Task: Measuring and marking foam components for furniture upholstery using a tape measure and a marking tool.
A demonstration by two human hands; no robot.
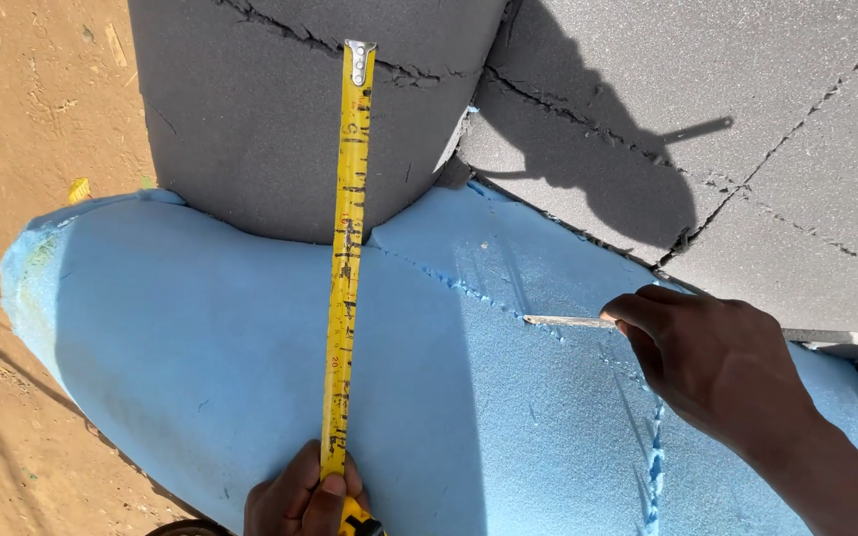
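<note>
Slippage threatens the yellow tape measure (347, 248) stretched across the blue foam slab (201, 357) onto grey foam (250, 119), since the left hand (305, 496) merely pinches its near end while the right hand (712, 362) grips a thin stick (563, 321) against the soft, bulging foam.

Foam and metal surfaces
Matt blue foam (250, 347) and rough, cracked grey foam (280, 119) are crossed by a glossy yellow metal tape (347, 258).

Outdoor work yard, looks like foam/upholstery cutting done on the ground: bare orange-brown sandy dirt ground (22, 119) in hard sunlight, thick grey cracked foam slabs (747, 119) stacked over a blue foam sheet (201, 347), extended yellow steel tape measure (347, 248) laid across
</note>
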